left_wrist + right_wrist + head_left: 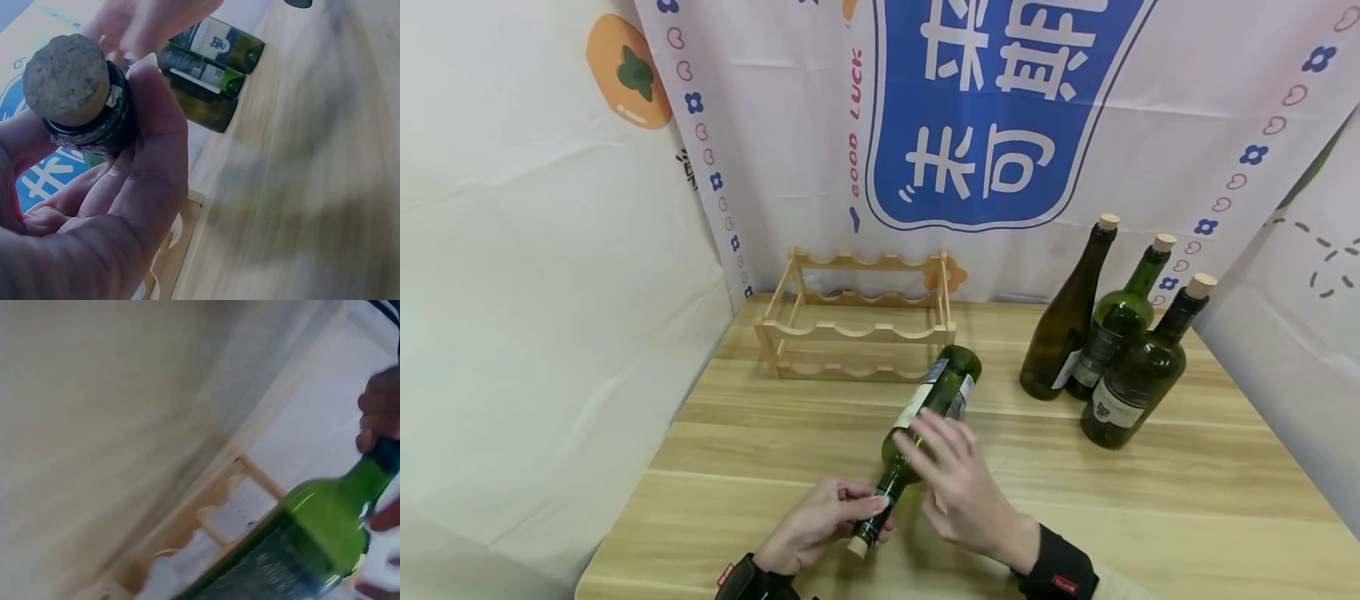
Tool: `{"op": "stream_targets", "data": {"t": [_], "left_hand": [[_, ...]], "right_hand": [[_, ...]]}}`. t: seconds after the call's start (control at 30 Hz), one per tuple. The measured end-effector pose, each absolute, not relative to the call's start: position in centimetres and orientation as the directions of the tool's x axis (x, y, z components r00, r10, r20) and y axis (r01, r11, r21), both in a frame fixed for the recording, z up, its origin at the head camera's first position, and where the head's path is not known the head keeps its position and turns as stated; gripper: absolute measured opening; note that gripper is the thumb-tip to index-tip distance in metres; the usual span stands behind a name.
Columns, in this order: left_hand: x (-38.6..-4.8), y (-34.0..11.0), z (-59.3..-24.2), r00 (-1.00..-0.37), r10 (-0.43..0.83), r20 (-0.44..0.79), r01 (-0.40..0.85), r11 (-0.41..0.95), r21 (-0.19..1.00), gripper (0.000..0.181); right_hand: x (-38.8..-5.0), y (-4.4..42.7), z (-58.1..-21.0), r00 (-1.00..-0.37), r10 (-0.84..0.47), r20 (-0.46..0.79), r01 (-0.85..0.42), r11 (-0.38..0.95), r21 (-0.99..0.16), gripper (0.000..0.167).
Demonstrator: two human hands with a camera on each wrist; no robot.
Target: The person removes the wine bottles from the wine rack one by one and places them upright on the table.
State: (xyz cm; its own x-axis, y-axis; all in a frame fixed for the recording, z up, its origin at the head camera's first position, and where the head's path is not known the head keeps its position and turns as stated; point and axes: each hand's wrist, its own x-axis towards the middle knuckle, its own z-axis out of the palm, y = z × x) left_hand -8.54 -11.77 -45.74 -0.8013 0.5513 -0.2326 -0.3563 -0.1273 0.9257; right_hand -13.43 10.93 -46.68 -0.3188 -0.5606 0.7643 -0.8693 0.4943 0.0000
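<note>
A green wine bottle (927, 417) is held tilted above the table, its corked neck toward me and its base near the wooden wine rack (857, 333). My left hand (831, 518) grips the neck just below the cork (65, 81), fingers curled round it in the left wrist view. Fingers spread, my right hand (958, 483) hovers at the bottle's shoulder; whether it touches the glass I cannot tell. In the right wrist view the green bottle (331, 525) fills the lower right, blurred, with the left hand (380, 412) on its neck.
Three corked bottles stand close together at the table's right: a brown one (1060, 333), a green one (1123, 312) and a dark green one (1138, 379). The wooden table (760, 450) meets a printed cloth (805, 167) at the back. White sheeting hangs on both sides.
</note>
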Motion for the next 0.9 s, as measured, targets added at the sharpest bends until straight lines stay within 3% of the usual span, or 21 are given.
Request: {"op": "stream_targets", "data": {"t": [0.07,0.2,0.4,0.53,0.67,0.8,0.9], "left_hand": [[-8.6,-12.0,-45.5,-0.794,0.568,-0.219,-0.347,-0.126,0.929,0.037],[-8.7,-12.2,-45.0,-0.779,0.593,-0.203,-0.334,-0.120,0.935,0.027],[-9.0,-12.5,-43.5,-0.790,0.585,-0.184,-0.277,-0.074,0.958,0.026],[-9.7,-12.7,-42.2,-0.805,0.569,-0.167,-0.212,-0.013,0.977,0.037],[-11.2,-12.5,-41.4,-0.892,0.420,-0.164,-0.144,0.079,0.986,0.040],[-13.4,-11.7,-42.0,-0.958,0.288,0.002,0.055,0.176,0.983,0.032],[-15.4,-10.6,-43.3,-0.923,0.333,0.192,0.272,0.210,0.939,0.057]], "right_hand": [[-13.1,10.4,-46.6,-0.236,-0.677,0.697,-0.881,0.451,0.140,0.076],[-13.1,9.5,-46.5,-0.207,-0.780,0.591,-0.851,0.441,0.285,0.071],[-14.3,8.7,-45.9,-0.117,-0.786,0.607,-0.829,0.414,0.376,0.032],[-14.8,8.3,-44.7,-0.111,-0.758,0.642,-0.828,0.428,0.362,0.024],[-15.2,8.4,-43.3,-0.171,-0.707,0.686,-0.838,0.470,0.276,0.036],[-15.6,8.8,-41.9,-0.220,-0.657,0.721,-0.859,0.480,0.175,0.044],[-15.9,9.0,-40.5,-0.233,-0.619,0.750,-0.881,0.462,0.107,0.044]]}}
